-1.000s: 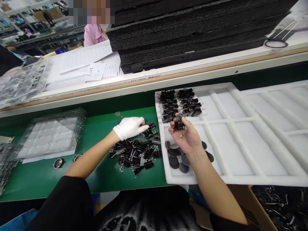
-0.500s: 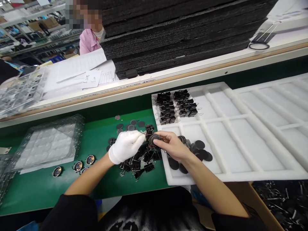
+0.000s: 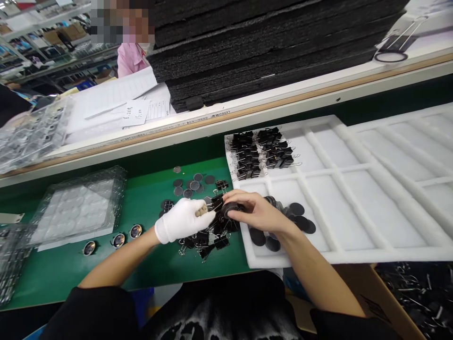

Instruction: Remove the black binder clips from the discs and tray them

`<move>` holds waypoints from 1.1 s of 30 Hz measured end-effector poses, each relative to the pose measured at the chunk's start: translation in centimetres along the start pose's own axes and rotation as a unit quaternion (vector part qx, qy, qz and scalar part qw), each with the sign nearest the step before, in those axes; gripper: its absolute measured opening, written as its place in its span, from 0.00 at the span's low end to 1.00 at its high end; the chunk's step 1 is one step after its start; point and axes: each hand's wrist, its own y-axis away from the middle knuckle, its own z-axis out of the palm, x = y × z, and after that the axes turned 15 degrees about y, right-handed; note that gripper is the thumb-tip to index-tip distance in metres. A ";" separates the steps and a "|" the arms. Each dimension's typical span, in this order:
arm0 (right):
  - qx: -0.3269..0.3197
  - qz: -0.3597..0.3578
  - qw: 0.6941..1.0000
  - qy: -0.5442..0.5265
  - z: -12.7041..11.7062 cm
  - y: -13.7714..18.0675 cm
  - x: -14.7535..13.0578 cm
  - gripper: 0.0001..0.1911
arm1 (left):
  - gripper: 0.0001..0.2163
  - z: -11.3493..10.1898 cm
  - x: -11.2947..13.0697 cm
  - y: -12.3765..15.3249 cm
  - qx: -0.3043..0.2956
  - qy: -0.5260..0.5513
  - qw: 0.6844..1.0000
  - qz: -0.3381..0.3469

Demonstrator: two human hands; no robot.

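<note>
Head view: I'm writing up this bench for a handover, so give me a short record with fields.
left hand: white glove, fingertips at the binder clip pile, grip unclear
right hand: bare, pinching a black disc
foam tray: binder clips in rows in one compartment, loose discs in the next
green mat: more discs, clear blister trays

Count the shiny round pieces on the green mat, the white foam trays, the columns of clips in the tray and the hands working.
Shiny round pieces: 3
White foam trays: 2
Columns of black clips: 2
Hands, left hand gloved, right hand bare and pinching a round black piece: 2
Total: 9
</note>
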 end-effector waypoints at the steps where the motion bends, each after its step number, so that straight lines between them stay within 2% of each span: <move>1: 0.019 0.010 1.000 0.016 -0.4 0.0 0.0 0.11 | 0.20 -0.1 -0.1 0.2 -0.004 0.003 1.000 -0.009; 3: 0.051 0.041 0.997 0.048 -1.0 0.1 0.0 0.12 | 0.20 -0.4 -0.2 0.7 -0.017 0.009 1.000 -0.024; 5: 0.053 0.057 0.994 0.075 -1.5 0.2 0.2 0.12 | 0.19 -0.5 0.0 1.2 -0.033 0.018 0.999 -0.030; 11: -0.024 0.013 0.992 0.123 -1.6 0.5 0.2 0.11 | 0.20 -0.4 1.3 2.0 -0.074 0.026 0.997 -0.024; 21: -0.036 -0.008 0.990 0.136 -1.4 0.7 0.5 0.13 | 0.22 0.1 1.1 1.5 -0.097 -0.007 0.995 0.024; 24: -0.035 -0.009 0.988 0.150 -1.4 0.7 0.5 0.12 | 0.20 -0.4 1.0 1.0 -0.120 -0.012 0.992 0.026; 26: 0.000 -0.040 0.985 0.169 -1.5 0.7 0.6 0.12 | 0.16 -1.2 1.2 0.3 -0.147 0.028 0.989 0.017; 28: 0.075 -0.096 0.970 0.209 -1.6 0.6 0.9 0.10 | 0.20 -1.8 1.6 -0.7 -0.168 0.137 0.976 -0.021; 31: 0.169 -0.167 0.927 0.291 -1.8 0.7 1.3 0.12 | 0.31 -2.0 2.5 -2.4 -0.166 0.304 0.931 -0.114; 33: 0.223 -0.178 0.898 0.334 -2.0 0.8 1.2 0.15 | 0.32 -1.7 2.9 -3.6 -0.144 0.327 0.927 -0.116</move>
